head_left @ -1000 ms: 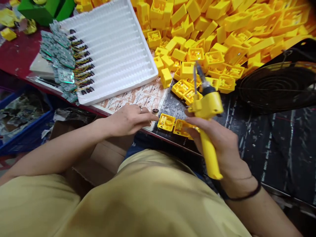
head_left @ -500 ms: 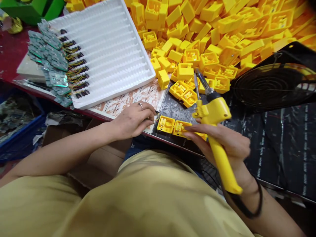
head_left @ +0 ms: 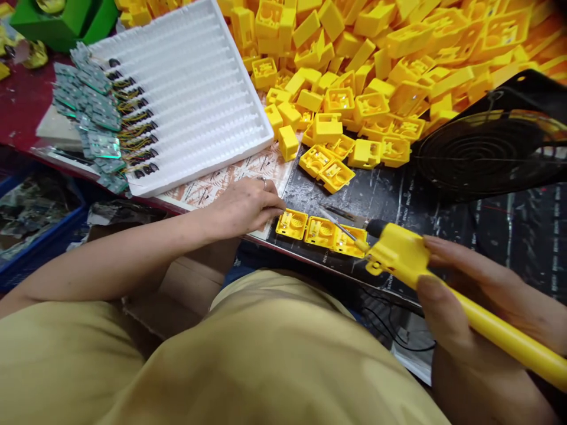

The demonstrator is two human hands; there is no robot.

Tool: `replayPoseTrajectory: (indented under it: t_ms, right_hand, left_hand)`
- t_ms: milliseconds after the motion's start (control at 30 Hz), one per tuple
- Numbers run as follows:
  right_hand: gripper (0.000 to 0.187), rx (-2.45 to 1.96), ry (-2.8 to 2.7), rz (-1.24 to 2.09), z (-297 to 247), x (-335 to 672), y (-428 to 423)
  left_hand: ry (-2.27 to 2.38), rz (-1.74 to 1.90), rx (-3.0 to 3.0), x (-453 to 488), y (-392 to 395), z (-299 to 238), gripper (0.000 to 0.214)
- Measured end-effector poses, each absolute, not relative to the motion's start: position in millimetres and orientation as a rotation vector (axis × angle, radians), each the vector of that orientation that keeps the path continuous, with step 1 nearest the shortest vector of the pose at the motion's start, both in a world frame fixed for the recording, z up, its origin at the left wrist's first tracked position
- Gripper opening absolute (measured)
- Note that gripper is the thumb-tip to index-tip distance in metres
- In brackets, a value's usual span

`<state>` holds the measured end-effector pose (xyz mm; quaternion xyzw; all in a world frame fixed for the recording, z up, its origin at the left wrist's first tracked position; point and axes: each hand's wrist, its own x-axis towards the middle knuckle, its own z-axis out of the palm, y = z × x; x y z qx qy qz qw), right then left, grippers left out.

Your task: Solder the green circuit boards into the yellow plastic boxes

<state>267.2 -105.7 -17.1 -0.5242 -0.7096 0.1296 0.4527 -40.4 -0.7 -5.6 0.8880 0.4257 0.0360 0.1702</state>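
Note:
A yellow soldering gun (head_left: 398, 251) is in my right hand (head_left: 478, 301), thumb and fingers wrapped around its handle. Its thin metal feed tube (head_left: 339, 224) points left above a row of yellow plastic casings (head_left: 319, 232); the dark tip beside it is blurred. Three casings lie open side up near the table edge, with holes and small metal parts inside. My left hand (head_left: 248, 206) is closed in a pinch at the top left corner of the leftmost casing (head_left: 292, 224). What its fingertips hold, if anything, is hidden.
A white foam tray (head_left: 190, 88) lies at the left, with green circuit boards (head_left: 95, 118) and wired black parts on its left side. A heap of yellow casings (head_left: 345, 59) fills the back. A black fan (head_left: 482, 147) stands right. A blue crate (head_left: 39, 218) sits lower left.
My right hand has moved right and down with the soldering gun, whose tip has swung from pointing up to pointing left. My left fingertips have come to the leftmost casing's corner.

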Motion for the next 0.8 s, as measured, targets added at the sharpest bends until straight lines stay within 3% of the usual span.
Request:
replayPoseTrajectory:
  t_ms: [133, 433, 800]
  right_hand:
    - [0.042, -1.251, -1.618, 0.373, -20.1, 258.3, -103.1]
    - [0.056, -1.060, -2.010, 0.279, -23.0, 256.4, -97.0]
    - [0.011, -0.893, -2.127, 0.233, -14.3, 234.7, -90.6]
  left_hand:
    - [1.320, 0.131, 2.378, -38.8, -2.1, -4.4, 0.015]
    - [1.377, -0.004, 2.488, -28.2, -3.7, -7.6, 0.017]
    - [1.382, -0.180, 2.607, -24.1, -6.8, -2.2, 0.021]
